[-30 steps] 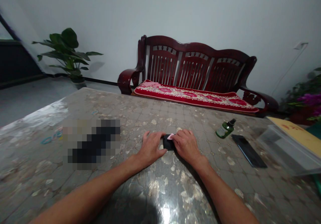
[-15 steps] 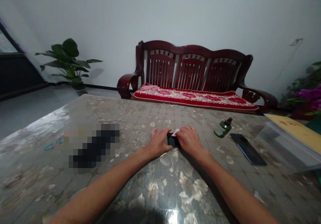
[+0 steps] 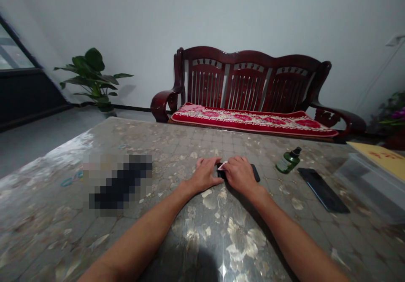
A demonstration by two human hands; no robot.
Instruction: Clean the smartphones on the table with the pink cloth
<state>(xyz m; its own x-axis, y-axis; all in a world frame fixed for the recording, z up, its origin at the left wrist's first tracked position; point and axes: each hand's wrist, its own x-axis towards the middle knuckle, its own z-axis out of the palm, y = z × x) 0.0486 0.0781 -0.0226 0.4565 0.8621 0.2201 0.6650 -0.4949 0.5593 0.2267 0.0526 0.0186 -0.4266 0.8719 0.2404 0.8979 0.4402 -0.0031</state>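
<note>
A dark, flat, phone-like device [image 3: 255, 173] lies lengthwise on the table, its middle hidden under my right hand. My left hand [image 3: 205, 174] curves around the device's left end, thumb at the near edge and fingers at the far edge. Pinched in my right hand [image 3: 241, 175] is a small pink-and-white piece of cloth or paper [image 3: 222, 166], pressed against the dark surface near the left end. I cannot make out its exact material.
To the right stand a green pump bottle [image 3: 288, 160], a second dark phone [image 3: 323, 190] and a clear plastic box [image 3: 363, 185] with a yellow sheet [image 3: 379, 159] on top. Blurred dark items [image 3: 122, 185] lie left, beside blue scissor-like handles [image 3: 67, 182]. Behind the patterned table [image 3: 177, 147] is a wooden bench [image 3: 243, 79].
The view has shifted slightly left. The dark device's right end now shows beyond my right hand. My left hand stays at its left end, and the pink-and-white piece remains in my right fingers.
</note>
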